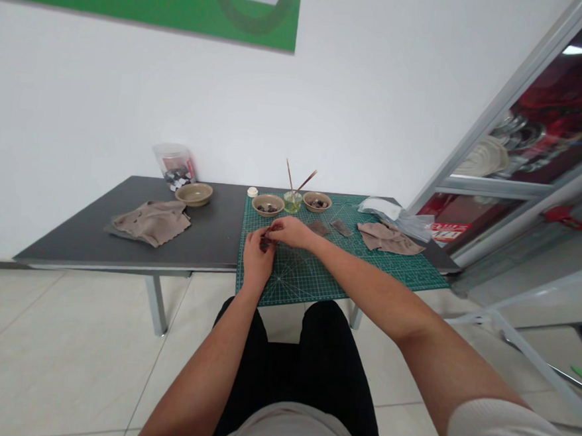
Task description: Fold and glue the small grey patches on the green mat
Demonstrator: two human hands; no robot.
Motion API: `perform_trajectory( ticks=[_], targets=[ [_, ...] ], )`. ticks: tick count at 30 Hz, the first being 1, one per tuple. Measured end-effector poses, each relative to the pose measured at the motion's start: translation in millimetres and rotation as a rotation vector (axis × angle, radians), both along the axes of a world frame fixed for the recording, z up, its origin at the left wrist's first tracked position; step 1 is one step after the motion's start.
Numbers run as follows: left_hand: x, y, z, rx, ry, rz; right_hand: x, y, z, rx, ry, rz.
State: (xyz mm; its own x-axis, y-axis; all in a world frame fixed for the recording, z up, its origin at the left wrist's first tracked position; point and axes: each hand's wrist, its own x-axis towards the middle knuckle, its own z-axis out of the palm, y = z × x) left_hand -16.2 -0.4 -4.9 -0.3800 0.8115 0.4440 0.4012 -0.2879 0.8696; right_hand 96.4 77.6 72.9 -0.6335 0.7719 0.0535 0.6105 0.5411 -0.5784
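Dk. table (209, 242) placed vs. white wall (370, 84); green cutting mat (317, 276) laid over R part; small dk. item (265, 244) held over near-L area of mat, shape not discernible; item gripped in curled fingers of L hand (256, 263), pinched by R hand (287, 232), fingertips drawn together; behind hands, two brushes (305, 180) stood in clear cup (292, 206), flanked by L bowl (268, 199) & R bowl (317, 196), dk. pcs. in both.

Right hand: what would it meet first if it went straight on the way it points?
The right hand would probably meet the left hand first; they may already touch, depth is unclear.
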Motion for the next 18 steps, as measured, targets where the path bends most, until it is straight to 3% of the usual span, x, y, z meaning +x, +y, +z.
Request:
perform_trajectory(
  ticks=[5, 11, 14, 18],
  targets=[
    [1, -3, 3.9, -0.035, -0.006, 0.041, 1, 3, 5.4, -0.047, -0.042, 0.064],
    [4, -3, 3.6, -0.041, -0.125, 0.039, -6, 43, 8.6, 0.180, 0.027, -0.273],
    [7, -3, 4.2, -0.088, -0.022, 0.045, -15, 71, 7.2, 0.258, -0.073, -0.353],
    [11, -4, 4.4, -0.129, 0.124, 0.098, -24, 96, 1.0, 0.232, -0.219, -0.464]
  ],
)
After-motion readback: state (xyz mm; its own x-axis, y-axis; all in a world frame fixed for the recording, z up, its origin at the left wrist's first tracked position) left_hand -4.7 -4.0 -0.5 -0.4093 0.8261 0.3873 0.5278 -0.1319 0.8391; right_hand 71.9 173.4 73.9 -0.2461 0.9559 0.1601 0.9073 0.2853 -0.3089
